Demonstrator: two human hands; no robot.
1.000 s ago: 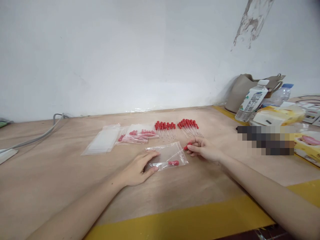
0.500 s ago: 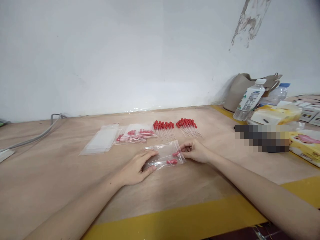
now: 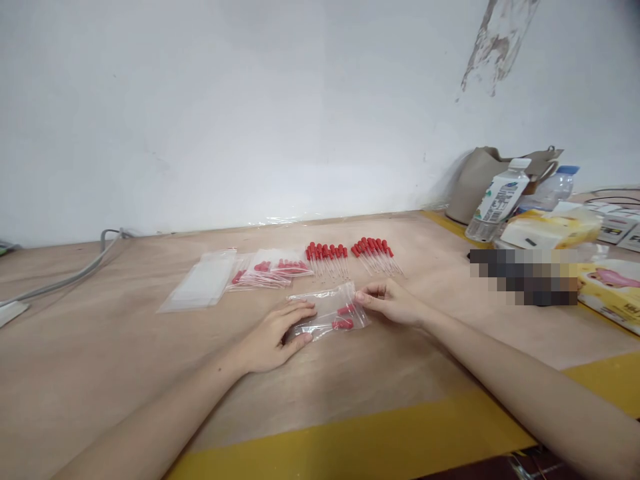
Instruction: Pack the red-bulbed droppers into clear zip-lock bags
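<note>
A clear plastic bag (image 3: 327, 308) lies flat on the table, with red-bulbed glass droppers (image 3: 343, 324) inside and their bulbs toward the bag's right end. My left hand (image 3: 280, 337) rests over the bag's left end, fingers stretched out and thumb apart, pressing it down. At the right end, my right hand (image 3: 387, 301) has thumb and fingers closed on the bag's edge. Behind the bag are two groups of loose droppers, a left one (image 3: 327, 252) and a right one (image 3: 373, 248). Left of these lie filled bags (image 3: 265, 268) with red bulbs showing.
A stack of flat plastic bags (image 3: 200, 280) lies at the left of the filled ones. A grey cable (image 3: 75, 283) runs along the far left. On the right stand a bottle (image 3: 500, 200), a beige bag (image 3: 473, 183) and a yellow tissue pack (image 3: 550, 228). Yellow tape (image 3: 350, 437) edges the table.
The upper red bulb has slid a little left, further into the bag. My right fingers have drawn from it to the bag's edge. My left hand has stayed in place.
</note>
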